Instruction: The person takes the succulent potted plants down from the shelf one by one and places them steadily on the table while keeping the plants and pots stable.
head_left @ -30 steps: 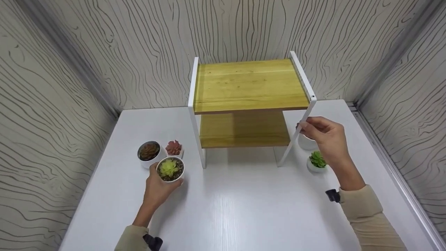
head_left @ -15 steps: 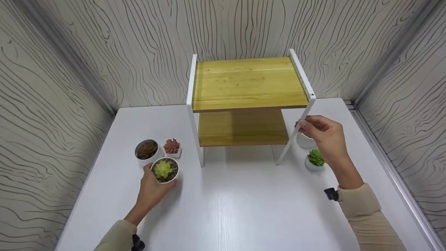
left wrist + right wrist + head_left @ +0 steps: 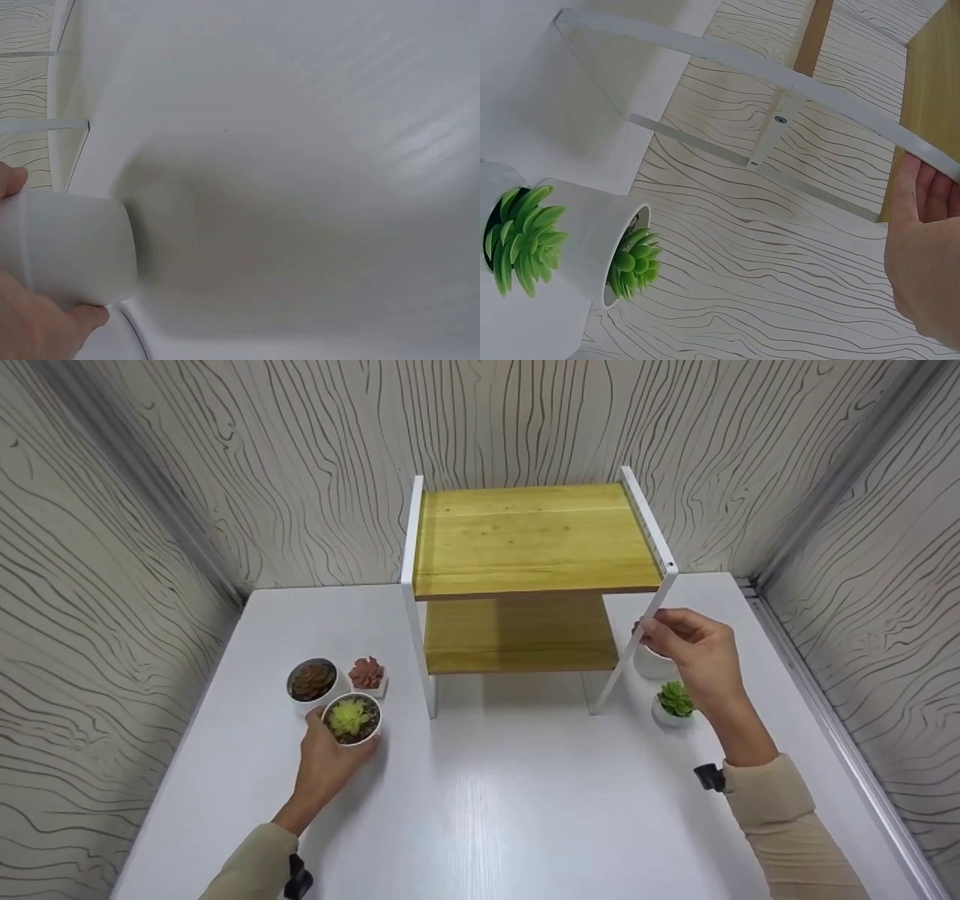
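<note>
In the head view my left hand [image 3: 327, 761] grips a white pot [image 3: 82, 247] with a yellow-green succulent [image 3: 349, 717], thumb and fingers round its sides. The left wrist view shows the pot's base close to the white tabletop. On the right, my right hand [image 3: 701, 649] pinches the front right leg [image 3: 621, 673] of a two-tier shelf [image 3: 536, 540] with wooden boards and a white frame. Its fingers [image 3: 907, 187] curl behind the white bar in the right wrist view. Nothing stands on the shelf's upper board.
Beyond the left hand stand a white pot with a brown succulent [image 3: 313, 681] and a small red succulent [image 3: 367, 672]. Right of the shelf are a small green succulent [image 3: 676, 699] and another white pot [image 3: 652, 662], partly hidden by the right hand. Patterned walls [image 3: 525, 420] enclose the table.
My left hand has shifted slightly left with the yellow-green succulent's pot, closer to the brown one. The right hand stays at the shelf leg. The head view has shifted a little.
</note>
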Action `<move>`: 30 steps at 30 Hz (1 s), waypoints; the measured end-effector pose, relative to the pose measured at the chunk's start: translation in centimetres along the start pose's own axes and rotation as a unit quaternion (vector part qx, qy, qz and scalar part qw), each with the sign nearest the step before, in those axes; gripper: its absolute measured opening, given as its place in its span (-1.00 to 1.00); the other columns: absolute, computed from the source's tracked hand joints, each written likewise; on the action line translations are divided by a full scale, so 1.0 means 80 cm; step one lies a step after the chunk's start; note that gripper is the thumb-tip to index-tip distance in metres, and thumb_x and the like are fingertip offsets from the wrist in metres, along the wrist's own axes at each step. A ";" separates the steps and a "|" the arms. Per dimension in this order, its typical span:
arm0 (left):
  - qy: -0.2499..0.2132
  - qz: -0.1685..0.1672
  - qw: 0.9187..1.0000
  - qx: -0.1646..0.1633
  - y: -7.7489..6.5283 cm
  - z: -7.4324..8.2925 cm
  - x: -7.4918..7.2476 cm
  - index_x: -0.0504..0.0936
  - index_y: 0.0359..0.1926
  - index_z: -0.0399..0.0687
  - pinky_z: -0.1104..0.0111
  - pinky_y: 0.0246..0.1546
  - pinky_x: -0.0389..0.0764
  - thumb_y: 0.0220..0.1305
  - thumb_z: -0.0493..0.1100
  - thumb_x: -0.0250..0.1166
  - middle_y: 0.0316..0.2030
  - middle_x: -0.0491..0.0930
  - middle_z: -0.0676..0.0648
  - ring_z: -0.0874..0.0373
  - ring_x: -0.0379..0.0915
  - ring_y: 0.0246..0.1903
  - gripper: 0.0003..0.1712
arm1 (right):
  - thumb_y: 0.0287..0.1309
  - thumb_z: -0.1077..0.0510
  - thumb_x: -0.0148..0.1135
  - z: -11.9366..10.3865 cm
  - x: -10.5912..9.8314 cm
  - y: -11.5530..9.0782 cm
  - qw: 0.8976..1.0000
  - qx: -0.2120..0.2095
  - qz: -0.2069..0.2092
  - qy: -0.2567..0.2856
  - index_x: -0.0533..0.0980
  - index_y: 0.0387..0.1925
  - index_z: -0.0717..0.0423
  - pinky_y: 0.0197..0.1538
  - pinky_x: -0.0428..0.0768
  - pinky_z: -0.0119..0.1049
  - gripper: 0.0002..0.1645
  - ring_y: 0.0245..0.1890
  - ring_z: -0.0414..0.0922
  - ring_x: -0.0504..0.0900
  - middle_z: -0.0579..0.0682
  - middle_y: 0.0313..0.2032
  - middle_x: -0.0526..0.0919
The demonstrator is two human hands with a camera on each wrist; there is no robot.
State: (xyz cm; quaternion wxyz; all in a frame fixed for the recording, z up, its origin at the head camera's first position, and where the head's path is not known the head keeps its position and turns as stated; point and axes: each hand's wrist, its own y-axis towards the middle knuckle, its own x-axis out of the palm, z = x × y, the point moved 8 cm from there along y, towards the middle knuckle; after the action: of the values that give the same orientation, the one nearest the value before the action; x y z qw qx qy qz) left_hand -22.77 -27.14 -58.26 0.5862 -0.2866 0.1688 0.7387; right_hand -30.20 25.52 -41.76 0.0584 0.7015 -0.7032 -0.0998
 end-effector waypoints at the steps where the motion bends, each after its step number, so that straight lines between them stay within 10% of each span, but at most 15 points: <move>1: 0.002 0.002 1.000 0.000 0.001 -0.001 0.000 0.02 0.51 -0.38 -0.14 0.40 0.51 0.11 0.02 0.59 0.37 0.40 -0.43 -0.28 0.42 0.38 0.21 | 0.33 0.16 0.43 0.000 0.000 0.000 1.000 0.000 0.000 0.004 0.66 0.03 0.42 0.04 0.77 -0.40 -0.60 -0.12 -0.26 0.84 -0.14 -0.21 0.85; 30: -0.059 0.036 0.997 -0.028 0.016 -0.008 0.005 -0.04 0.56 -0.35 -0.16 0.49 0.40 0.11 0.03 0.61 0.42 0.33 -0.44 -0.29 0.33 0.45 0.28 | 0.34 0.16 0.42 0.002 0.001 0.000 1.000 -0.001 0.003 0.004 0.64 0.05 0.43 0.06 0.76 -0.39 -0.59 -0.11 -0.26 0.83 -0.13 -0.20 0.85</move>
State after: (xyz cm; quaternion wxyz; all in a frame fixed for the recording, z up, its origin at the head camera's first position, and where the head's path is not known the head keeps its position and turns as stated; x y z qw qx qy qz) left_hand -23.93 -27.54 -59.07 0.5602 -0.2522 0.1231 0.7793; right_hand -30.20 25.45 -41.91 0.0624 0.6997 -0.7050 -0.0975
